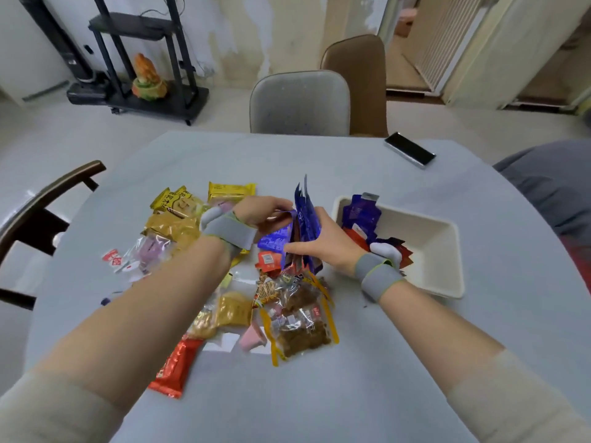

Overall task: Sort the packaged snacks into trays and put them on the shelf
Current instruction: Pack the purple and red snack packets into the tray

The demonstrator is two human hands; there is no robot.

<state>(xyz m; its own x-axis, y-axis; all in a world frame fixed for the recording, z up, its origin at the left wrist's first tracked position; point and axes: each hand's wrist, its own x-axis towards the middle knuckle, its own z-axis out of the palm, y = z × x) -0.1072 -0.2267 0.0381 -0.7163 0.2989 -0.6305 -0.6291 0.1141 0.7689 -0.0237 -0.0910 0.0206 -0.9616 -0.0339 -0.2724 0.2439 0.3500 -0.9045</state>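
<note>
Now — white tray [444, 251] | holds blue packets [359, 215] — red packets [404, 251]

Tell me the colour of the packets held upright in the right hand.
Blue-purple packets, gripped in the right hand; the head view, the only one, shows them.

Soft even daylight, wide-angle edge distortion

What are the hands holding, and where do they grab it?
Both hands hold a bunch of blue snack packets upright. The right hand grips its lower side; the left hand pinches the upper left edge.
</note>
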